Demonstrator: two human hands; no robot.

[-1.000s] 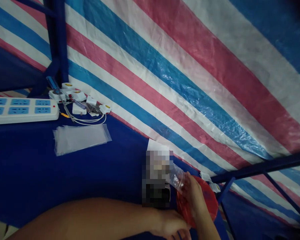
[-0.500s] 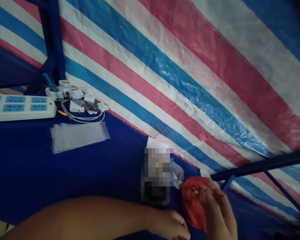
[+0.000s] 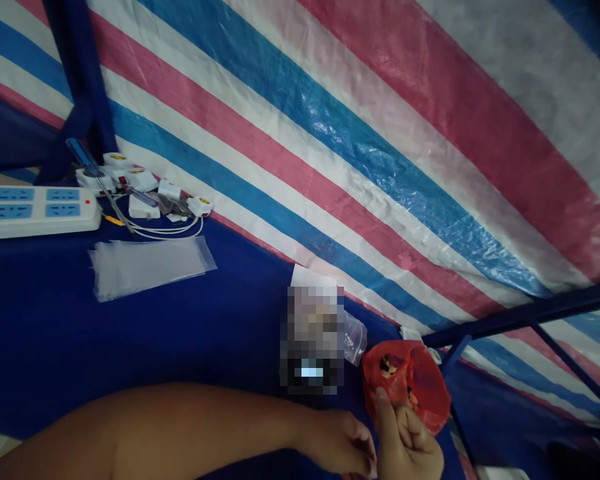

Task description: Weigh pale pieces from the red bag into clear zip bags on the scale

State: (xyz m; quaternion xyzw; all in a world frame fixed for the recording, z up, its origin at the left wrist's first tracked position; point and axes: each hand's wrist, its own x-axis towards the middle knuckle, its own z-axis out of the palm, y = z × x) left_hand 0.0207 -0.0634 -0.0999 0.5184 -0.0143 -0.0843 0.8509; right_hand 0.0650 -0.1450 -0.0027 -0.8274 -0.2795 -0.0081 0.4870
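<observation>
A red plastic bag (image 3: 433, 383) with small dark and pale bits inside lies at the lower right. My right hand (image 3: 407, 437) is at its near edge, fingers curled and pressed together; what they hold, if anything, is too small to make out. Just left of it, my left hand (image 3: 343, 443) is closed with curled fingers near the bottom edge, its contents hidden. The left forearm stretches across the bottom of the view. Beyond the left hand lies a blurred-out item (image 3: 313, 340), with a small clear bag (image 3: 354, 339) beside it.
On the blue surface (image 3: 205, 340), a stack of clear plastic sleeves (image 3: 153, 263) lies at the left. Behind it are a power strip (image 3: 40, 212), white adapters with cables (image 3: 143, 207) and a screwdriver (image 3: 83, 153). A striped tarp (image 3: 300, 167) rises behind, with blue metal bars.
My right hand has moved down and left from over the red bag, uncovering more of it, and its fingers have curled in. The view has shifted slightly. A bright patch now shows on the blurred item.
</observation>
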